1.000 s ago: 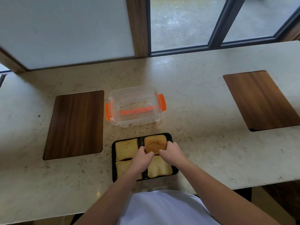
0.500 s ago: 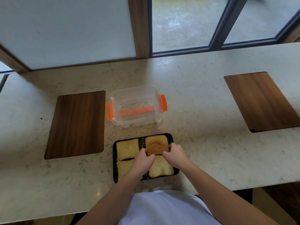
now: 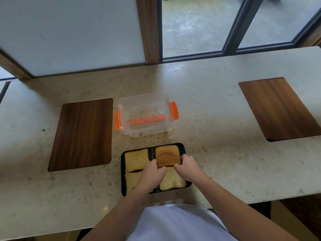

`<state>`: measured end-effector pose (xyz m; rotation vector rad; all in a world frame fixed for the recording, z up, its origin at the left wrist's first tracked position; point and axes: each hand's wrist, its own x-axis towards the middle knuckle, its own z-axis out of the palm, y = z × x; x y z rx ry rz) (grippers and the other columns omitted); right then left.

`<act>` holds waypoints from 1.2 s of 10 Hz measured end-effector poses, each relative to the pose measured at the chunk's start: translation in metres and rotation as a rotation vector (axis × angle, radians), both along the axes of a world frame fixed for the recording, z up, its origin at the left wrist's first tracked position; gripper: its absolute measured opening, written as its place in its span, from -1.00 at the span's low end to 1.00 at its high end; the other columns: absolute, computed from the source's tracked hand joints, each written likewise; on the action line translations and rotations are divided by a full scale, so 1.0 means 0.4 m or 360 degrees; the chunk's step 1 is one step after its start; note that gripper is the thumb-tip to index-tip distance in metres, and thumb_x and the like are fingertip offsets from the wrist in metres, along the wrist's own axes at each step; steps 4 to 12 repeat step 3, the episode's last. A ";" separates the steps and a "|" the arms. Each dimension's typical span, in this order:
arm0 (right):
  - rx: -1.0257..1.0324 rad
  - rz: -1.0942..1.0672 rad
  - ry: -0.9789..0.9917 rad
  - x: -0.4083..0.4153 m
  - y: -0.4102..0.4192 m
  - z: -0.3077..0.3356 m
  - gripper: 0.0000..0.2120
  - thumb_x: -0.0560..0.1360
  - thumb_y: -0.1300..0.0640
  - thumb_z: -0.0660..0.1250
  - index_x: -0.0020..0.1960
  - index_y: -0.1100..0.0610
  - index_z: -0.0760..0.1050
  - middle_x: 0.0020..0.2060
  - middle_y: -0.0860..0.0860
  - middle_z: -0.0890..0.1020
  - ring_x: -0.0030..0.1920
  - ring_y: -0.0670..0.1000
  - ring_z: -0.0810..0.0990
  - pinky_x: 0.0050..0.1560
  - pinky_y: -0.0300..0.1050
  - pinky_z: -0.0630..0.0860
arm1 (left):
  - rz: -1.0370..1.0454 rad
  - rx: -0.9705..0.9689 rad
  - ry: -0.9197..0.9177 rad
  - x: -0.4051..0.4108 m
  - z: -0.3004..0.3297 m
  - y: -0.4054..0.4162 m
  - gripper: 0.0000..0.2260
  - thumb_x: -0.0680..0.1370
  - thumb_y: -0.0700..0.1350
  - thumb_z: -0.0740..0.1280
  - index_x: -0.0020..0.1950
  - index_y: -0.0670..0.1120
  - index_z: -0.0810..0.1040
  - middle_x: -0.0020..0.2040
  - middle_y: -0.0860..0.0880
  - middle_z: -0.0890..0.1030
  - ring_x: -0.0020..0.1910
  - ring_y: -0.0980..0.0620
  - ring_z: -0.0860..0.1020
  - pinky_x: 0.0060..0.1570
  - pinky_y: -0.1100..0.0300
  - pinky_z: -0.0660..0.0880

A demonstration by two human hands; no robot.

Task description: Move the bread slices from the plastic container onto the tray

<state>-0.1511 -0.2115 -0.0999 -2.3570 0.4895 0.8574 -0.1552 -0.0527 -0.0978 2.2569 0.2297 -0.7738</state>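
Observation:
A black tray [image 3: 123, 173] lies near the table's front edge with several bread slices on it. The browner crust slice [image 3: 167, 154] sits in the tray's far right corner. My left hand [image 3: 152, 173] grips its near left edge and my right hand [image 3: 188, 166] grips its near right edge. A pale slice [image 3: 135, 160] fills the far left, another [image 3: 172, 181] the near right, and my left forearm partly hides the near left slice [image 3: 130, 180]. Beyond the tray stands the clear plastic container [image 3: 145, 115] with orange clips, holding only crumbs.
A dark wooden board [image 3: 82, 133] lies left of the container and another [image 3: 279, 108] at the far right. Crumbs are scattered between container and tray. A wall panel and window frames bound the far edge of the marble table [image 3: 217, 153].
Both hands stay on the crust slice at the tray's far right; it has settled slightly. The view has shifted a little.

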 end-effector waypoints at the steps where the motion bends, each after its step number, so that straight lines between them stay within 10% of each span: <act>1: -0.0309 0.0448 -0.0326 0.001 0.015 0.017 -0.58 0.54 -0.02 0.21 0.34 0.13 0.37 0.28 0.13 0.44 0.24 0.15 0.44 0.14 0.08 0.53 | -0.0515 0.0536 -0.0756 0.010 -0.003 0.008 -0.66 0.51 0.00 0.22 0.26 -0.06 0.42 0.07 -0.03 0.51 -0.07 0.02 0.48 -0.15 0.13 0.52; 3: -0.0531 0.0897 -0.0494 0.085 0.040 0.069 -0.48 0.59 -0.07 0.21 0.48 0.16 0.31 0.42 0.21 0.39 0.41 0.24 0.34 0.30 0.19 0.44 | -0.0759 0.0776 -0.0841 0.098 0.018 0.003 -0.48 0.55 -0.02 0.23 0.49 -0.13 0.26 0.35 -0.16 0.47 0.29 -0.15 0.43 0.24 -0.05 0.47; 12: -0.0531 0.0897 -0.0494 0.085 0.040 0.069 -0.48 0.59 -0.07 0.21 0.48 0.16 0.31 0.42 0.21 0.39 0.41 0.24 0.34 0.30 0.19 0.44 | -0.0759 0.0776 -0.0841 0.098 0.018 0.003 -0.48 0.55 -0.02 0.23 0.49 -0.13 0.26 0.35 -0.16 0.47 0.29 -0.15 0.43 0.24 -0.05 0.47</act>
